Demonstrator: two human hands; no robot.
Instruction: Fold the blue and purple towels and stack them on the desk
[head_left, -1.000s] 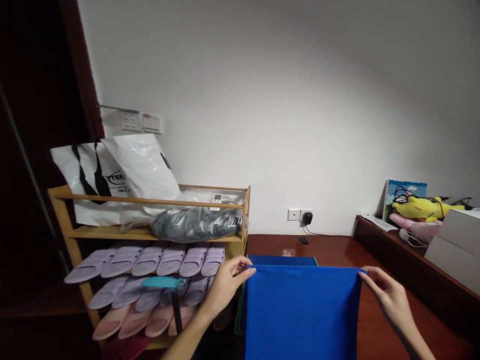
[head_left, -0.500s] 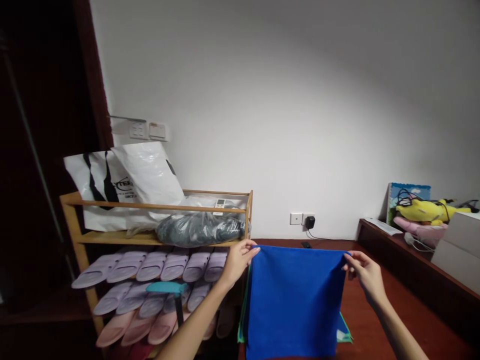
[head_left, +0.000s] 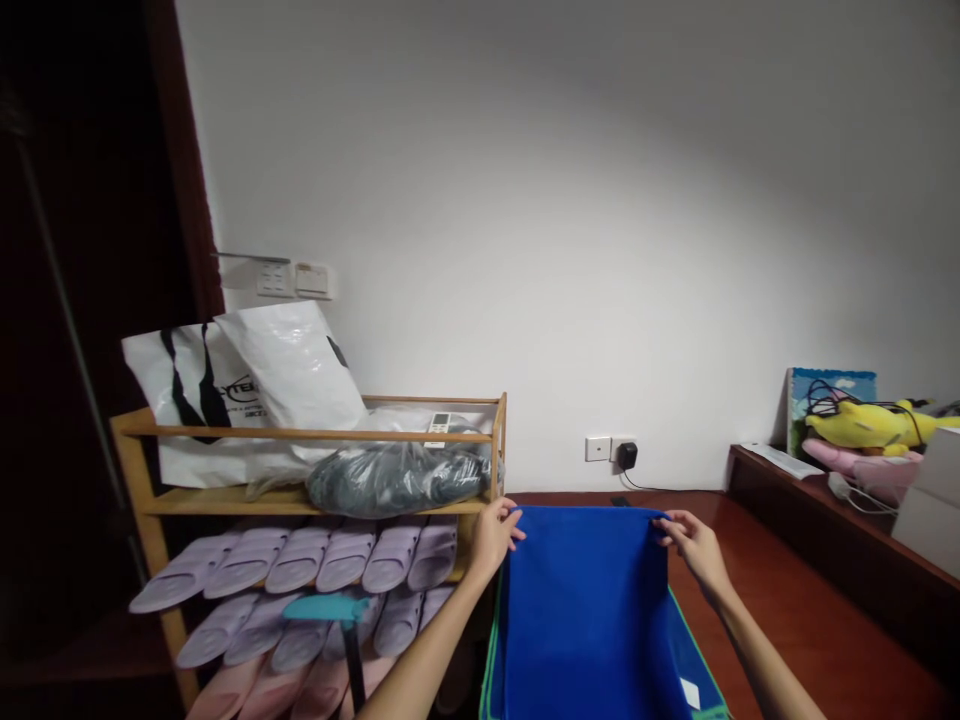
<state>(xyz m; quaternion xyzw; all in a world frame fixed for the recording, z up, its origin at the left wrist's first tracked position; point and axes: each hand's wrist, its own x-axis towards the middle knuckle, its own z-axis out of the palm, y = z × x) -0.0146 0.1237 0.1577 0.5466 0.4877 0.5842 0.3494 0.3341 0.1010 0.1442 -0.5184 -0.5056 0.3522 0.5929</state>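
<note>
Between my two hands hangs a plain blue cloth (head_left: 585,600), its top edge pulled fairly straight. My left hand (head_left: 495,535) pinches the upper left corner, close to the end of the wooden rack. At the upper right corner, my right hand (head_left: 691,545) pinches the edge between thumb and fingers. Below and behind the cloth, a blue piece with green edging (head_left: 694,665) spreads on the reddish-brown surface, with a small white label on it. The cloth hides most of that piece.
To the left stands a wooden shoe rack (head_left: 315,436) with lilac slippers (head_left: 292,560), pink slippers, white bags (head_left: 292,370) and a remote (head_left: 438,430). A teal-topped handle (head_left: 326,607) rises before it. On the right ledge lie a yellow plush toy (head_left: 870,425) and white boxes (head_left: 930,510).
Both hands have come closer together, the right one moving left. The cloth's top edge is narrower and slightly lower, and more of the green-edged piece shows on the right. The view has tilted slightly up.
</note>
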